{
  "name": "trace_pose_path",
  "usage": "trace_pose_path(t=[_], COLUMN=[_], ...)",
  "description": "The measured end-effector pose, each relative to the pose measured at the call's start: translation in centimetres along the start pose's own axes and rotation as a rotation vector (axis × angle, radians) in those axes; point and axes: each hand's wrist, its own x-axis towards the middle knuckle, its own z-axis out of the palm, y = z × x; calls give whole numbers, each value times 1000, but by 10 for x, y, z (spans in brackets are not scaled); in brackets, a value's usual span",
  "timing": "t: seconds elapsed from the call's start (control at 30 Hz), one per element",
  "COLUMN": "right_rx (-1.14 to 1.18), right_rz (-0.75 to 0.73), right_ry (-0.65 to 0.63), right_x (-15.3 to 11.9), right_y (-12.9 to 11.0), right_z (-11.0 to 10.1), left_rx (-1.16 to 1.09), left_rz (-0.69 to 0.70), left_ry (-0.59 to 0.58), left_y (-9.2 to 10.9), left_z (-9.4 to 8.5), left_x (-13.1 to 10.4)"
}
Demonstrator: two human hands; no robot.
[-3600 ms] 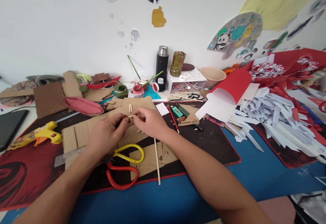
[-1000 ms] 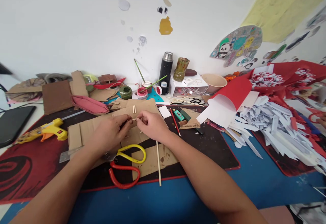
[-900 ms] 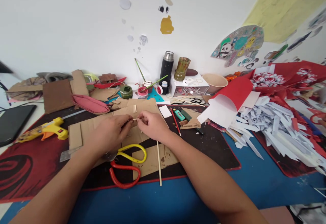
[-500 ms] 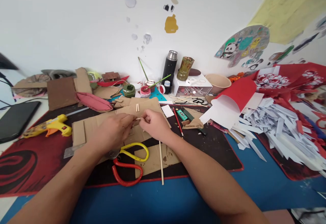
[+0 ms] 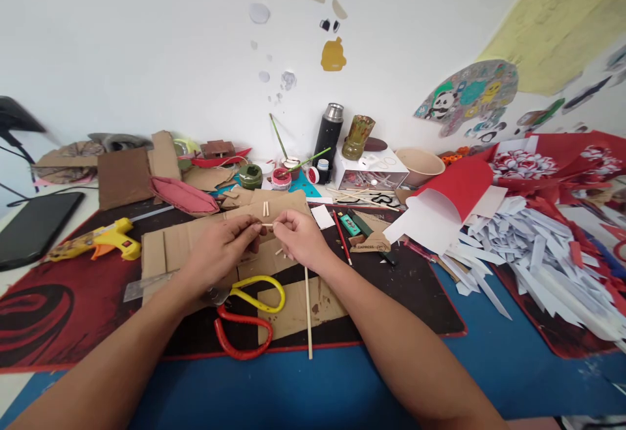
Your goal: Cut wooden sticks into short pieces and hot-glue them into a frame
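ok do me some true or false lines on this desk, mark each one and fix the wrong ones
1. The left hand and right hand hold a short stick between them. True.
2. Both scissor handles are red. False: the scissors have one red and one yellow handle.
3. The yellow glue gun lies left of the scissors. True.
4. The black flask stands on the white box. False: the black flask stands left of the white box.
5. A long stick lies across stained cardboard. True.
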Motion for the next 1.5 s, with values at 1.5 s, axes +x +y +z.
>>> trace_pose_path(t=[1.5], right_rx=[-228], right_rz=[-116], right_ry=[11], right_x=[-9], right_y=[-2], right_z=[-2], left_rx=[-590], left_rz=[-171], left_ry=[203], left_y=[-5], left_z=[-2], left_x=[10])
